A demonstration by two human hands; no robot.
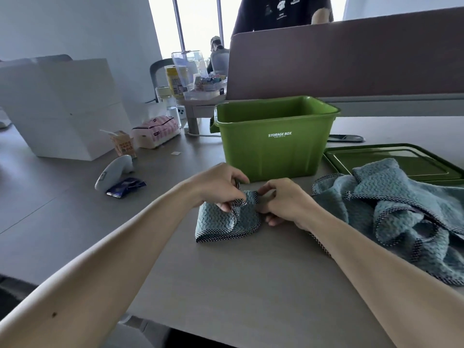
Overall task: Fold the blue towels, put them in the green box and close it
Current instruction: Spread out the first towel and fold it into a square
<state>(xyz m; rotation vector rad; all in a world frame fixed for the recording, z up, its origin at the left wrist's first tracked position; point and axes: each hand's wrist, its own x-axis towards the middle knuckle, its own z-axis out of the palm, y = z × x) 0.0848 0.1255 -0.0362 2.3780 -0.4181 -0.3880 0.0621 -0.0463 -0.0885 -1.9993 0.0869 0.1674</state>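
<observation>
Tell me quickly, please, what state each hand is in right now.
Left hand: closed, pinching the trimmed edge of the folded blue towel.
Right hand: closed, pinching the same towel's upper corner.

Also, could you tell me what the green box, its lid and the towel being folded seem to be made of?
Green box: likely moulded plastic, smooth, faintly glossy, ribbed walls. Lid: probably the same plastic, darker, with a raised rim. Towel: soft cloth, perhaps microfibre, wavy texture, dotted stitched edging.
</observation>
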